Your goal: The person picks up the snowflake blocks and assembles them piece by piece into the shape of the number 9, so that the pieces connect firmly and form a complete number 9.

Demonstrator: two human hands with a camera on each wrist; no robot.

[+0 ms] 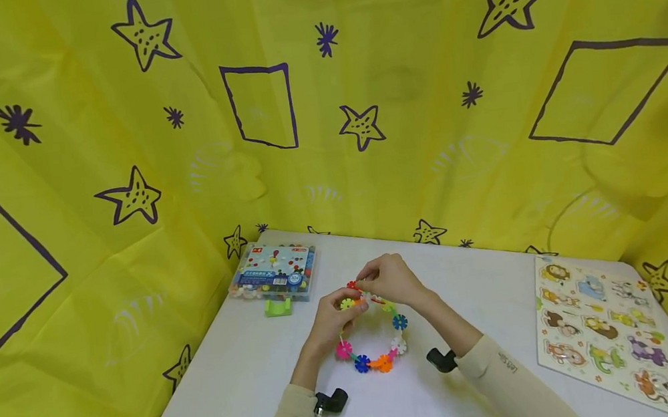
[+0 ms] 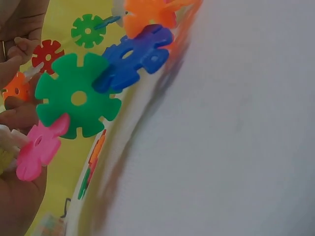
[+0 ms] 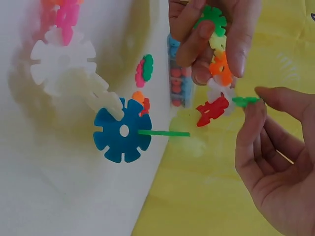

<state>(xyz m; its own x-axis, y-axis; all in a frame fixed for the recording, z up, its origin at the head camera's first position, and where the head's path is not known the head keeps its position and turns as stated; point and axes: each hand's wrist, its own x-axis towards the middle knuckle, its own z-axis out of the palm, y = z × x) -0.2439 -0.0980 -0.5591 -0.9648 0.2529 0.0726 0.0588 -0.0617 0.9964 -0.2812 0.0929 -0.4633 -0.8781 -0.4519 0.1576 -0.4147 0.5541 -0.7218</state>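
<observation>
I see both hands mid-table, room all round | left hand (image 1: 328,318) and right hand (image 1: 390,279) pinch plastic snowflake ring (image 1: 376,328) | table (image 1: 254,384) smooth, white

Green snowflake disc (image 2: 78,98) fills the middle, slotted to a blue disc (image 2: 135,56); orange disc (image 2: 147,14) above. Pink disc (image 2: 37,150) hangs below-left by fingers (image 2: 19,115); white desk (image 2: 231,132) on the right.

Multicoloured snowflake-disc ring (image 1: 377,338) on white table (image 1: 255,390); yellow star-patterned cloth (image 1: 93,158) behind.
</observation>
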